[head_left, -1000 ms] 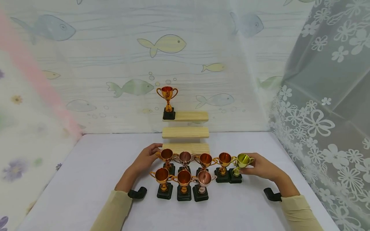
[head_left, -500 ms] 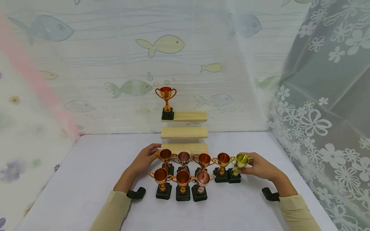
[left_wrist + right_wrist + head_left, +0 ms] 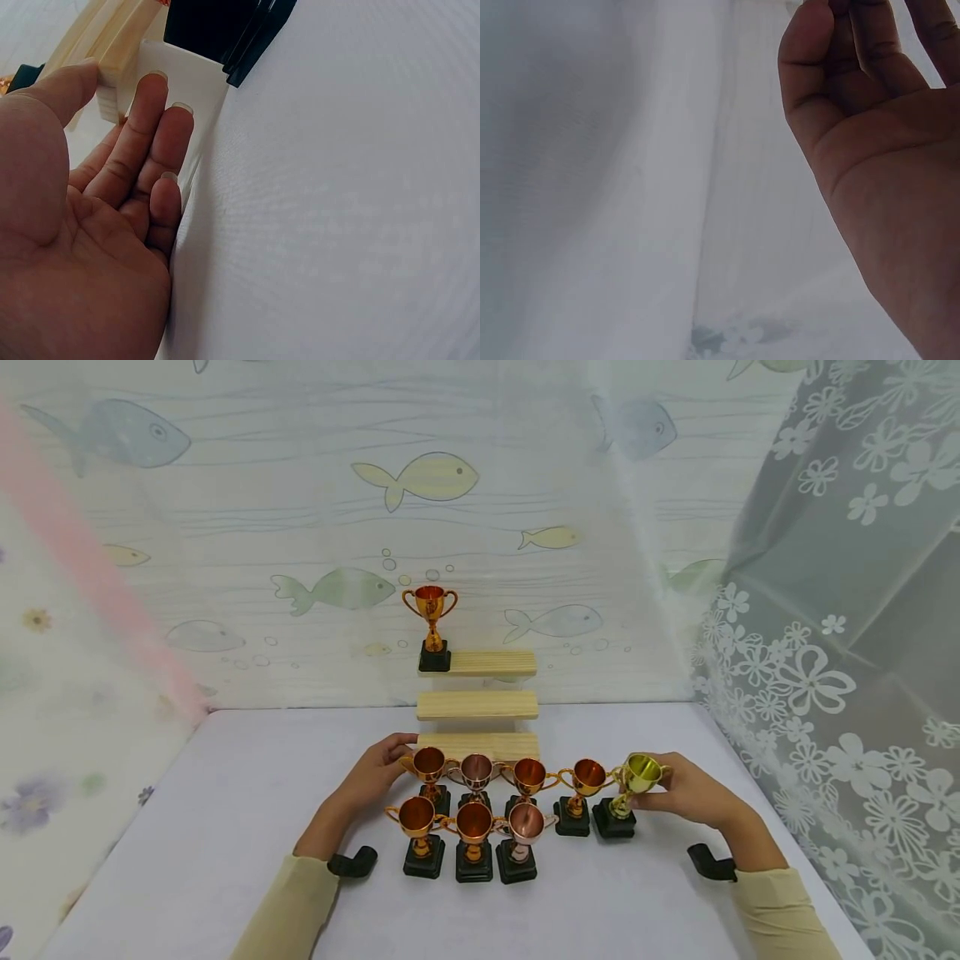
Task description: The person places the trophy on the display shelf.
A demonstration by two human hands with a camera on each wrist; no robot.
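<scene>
My right hand (image 3: 684,789) holds a yellow-gold trophy cup (image 3: 639,774) on a black base, tilted slightly to the right. In the right wrist view the fingers (image 3: 806,37) curl at the top edge, and the trophy is out of sight. My left hand (image 3: 375,770) grips the left end of the lowest board of a wooden stepped stand (image 3: 480,745). In the left wrist view, its thumb (image 3: 71,90) presses the board end (image 3: 120,56), with the index finger beneath. Close by the left hand stands an orange-gold trophy (image 3: 430,763).
Several more trophies, including a coppery-pink one (image 3: 527,823), stand in two rows before the stand. Another orange-gold trophy (image 3: 431,603) stands at the left of the top board. A fish-print curtain (image 3: 300,510) hangs behind the white table (image 3: 255,777).
The yellow-gold trophy has shifted right, away from the orange-gold one beside it, and now tilts. My right hand moved with it. The left hand stays at the stand.
</scene>
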